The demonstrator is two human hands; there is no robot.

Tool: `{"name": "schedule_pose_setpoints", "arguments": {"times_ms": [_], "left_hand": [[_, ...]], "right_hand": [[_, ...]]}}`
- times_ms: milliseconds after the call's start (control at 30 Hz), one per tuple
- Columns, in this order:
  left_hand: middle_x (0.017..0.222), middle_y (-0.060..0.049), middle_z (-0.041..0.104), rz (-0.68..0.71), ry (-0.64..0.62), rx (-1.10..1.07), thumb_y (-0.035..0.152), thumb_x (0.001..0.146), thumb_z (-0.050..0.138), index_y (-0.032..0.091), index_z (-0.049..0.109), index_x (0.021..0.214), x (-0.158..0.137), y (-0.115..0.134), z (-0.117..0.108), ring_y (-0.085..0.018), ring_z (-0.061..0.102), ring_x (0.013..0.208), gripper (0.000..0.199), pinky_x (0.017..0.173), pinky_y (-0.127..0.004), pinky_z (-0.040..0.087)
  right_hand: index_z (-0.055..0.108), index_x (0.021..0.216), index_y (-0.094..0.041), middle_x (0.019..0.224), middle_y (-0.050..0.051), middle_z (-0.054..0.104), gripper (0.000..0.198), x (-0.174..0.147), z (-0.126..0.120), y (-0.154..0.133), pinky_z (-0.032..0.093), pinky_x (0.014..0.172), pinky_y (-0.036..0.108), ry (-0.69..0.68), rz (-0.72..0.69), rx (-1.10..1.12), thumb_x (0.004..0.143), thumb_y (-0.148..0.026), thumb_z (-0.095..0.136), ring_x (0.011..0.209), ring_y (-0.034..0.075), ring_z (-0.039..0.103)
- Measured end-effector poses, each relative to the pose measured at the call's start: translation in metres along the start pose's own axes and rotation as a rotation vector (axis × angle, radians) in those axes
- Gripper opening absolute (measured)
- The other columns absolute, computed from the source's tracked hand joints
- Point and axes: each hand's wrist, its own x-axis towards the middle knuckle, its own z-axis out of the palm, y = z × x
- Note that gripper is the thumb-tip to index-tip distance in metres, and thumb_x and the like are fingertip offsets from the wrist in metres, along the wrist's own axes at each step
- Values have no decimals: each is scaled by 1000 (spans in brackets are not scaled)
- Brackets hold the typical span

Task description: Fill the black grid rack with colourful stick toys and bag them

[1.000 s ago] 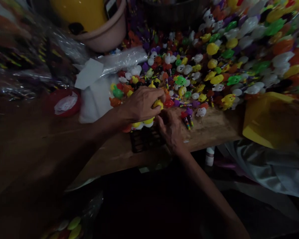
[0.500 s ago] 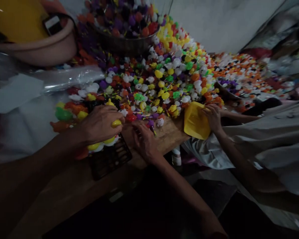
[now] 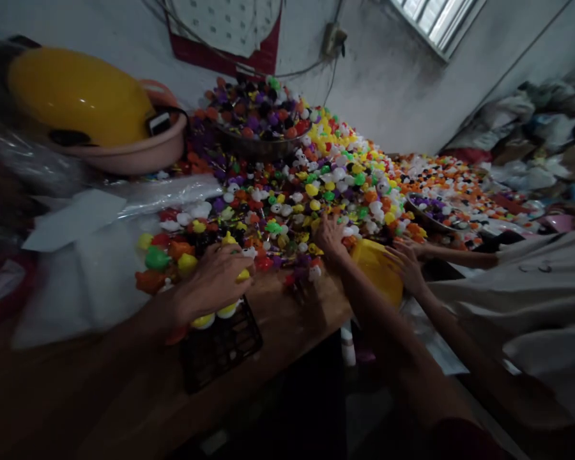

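Note:
My left hand (image 3: 220, 275) is closed around a small yellow plastic toy (image 3: 243, 275), part of which shows by the thumb. Below it, a black grid tray (image 3: 230, 354) lies on the wooden table, with a few yellow-and-white toys (image 3: 204, 321) at its far edge. My right hand (image 3: 330, 235) reaches over the front of a large heap of small coloured toys (image 3: 311, 190), its bent fingers apart among the pieces. Whether its fingertips touch a piece is hard to see. Orange, green and yellow toys (image 3: 157, 258) lie just left of my left hand.
A co-worker's hand (image 3: 407, 265) is at a yellow scoop-like container (image 3: 381, 271), close beside my right forearm. Metal bowls (image 3: 263, 148) of toys stand at the back and right. A pink basin (image 3: 138, 153) and plastic sheeting (image 3: 167, 195) lie at left.
My right hand has gone from beside the tray forward and right to the heap. My left hand stays over the tray with the yellow toy. The camera view has tilted up.

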Motion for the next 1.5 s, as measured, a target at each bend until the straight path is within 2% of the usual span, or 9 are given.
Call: {"name": "schedule_pose_setpoints", "arguments": {"times_ms": [167,300,400,533,633,767,967,1233,1500], "left_hand": [[97,-6,76,56,47,-23,23,85,53,25,65,82,-2,-3,6,-36,62,120,13,104,-62,47],[97,-4,77,65,85,-43,23,84,53,26,66,83,-1,-8,9,-37,60,123,13,107,-65,43],[99,-4,77,65,49,-64,24,86,53,26,66,84,-1,-9,8,-37,59,124,14,110,-65,40],[101,-4,77,71,48,-68,25,86,53,27,66,85,-3,-10,11,-37,58,125,13,110,-65,40],[100,-5,76,81,114,-44,26,87,50,28,65,85,-3,-13,16,-37,58,125,14,109,-65,41],[103,-6,76,98,53,-31,25,90,49,26,66,88,-1,-13,11,-36,57,126,17,108,-62,42],[117,-13,70,-27,-100,43,26,90,53,18,70,106,2,-6,-8,-34,54,129,25,111,-57,40],[111,-9,69,-17,-76,44,29,87,54,20,70,104,2,-12,-5,-34,53,128,25,110,-53,41],[126,-8,67,-37,-85,56,33,90,51,20,70,114,-3,-14,-8,-27,52,130,34,113,-46,39]], "right_hand": [[53,141,-17,143,21,52,48,-7,45,-56,54,85,35,-19,-170,190,93,-16,49,113,28,59],[47,148,-22,147,17,52,54,-10,48,-72,53,72,31,32,-396,400,95,-24,51,102,25,65],[57,140,-22,136,15,61,43,11,30,-49,49,68,30,152,-277,340,99,-28,43,90,23,66],[73,103,-13,111,21,67,34,56,16,8,49,84,43,264,45,161,93,-13,40,99,31,63],[73,97,-8,109,25,68,28,79,21,40,43,97,58,217,145,100,87,-7,47,111,38,59],[72,100,-2,116,27,67,27,80,20,38,40,100,54,158,153,136,89,-5,47,115,34,59],[55,133,-3,133,25,58,41,16,-11,-14,43,87,40,214,13,245,98,-20,42,118,31,62],[63,118,-18,79,7,67,41,-139,31,-29,44,66,34,-6,-337,413,96,-52,56,69,22,60],[55,136,-14,129,23,60,48,-188,51,-39,50,81,44,36,-313,542,102,-46,43,104,33,62]]}}
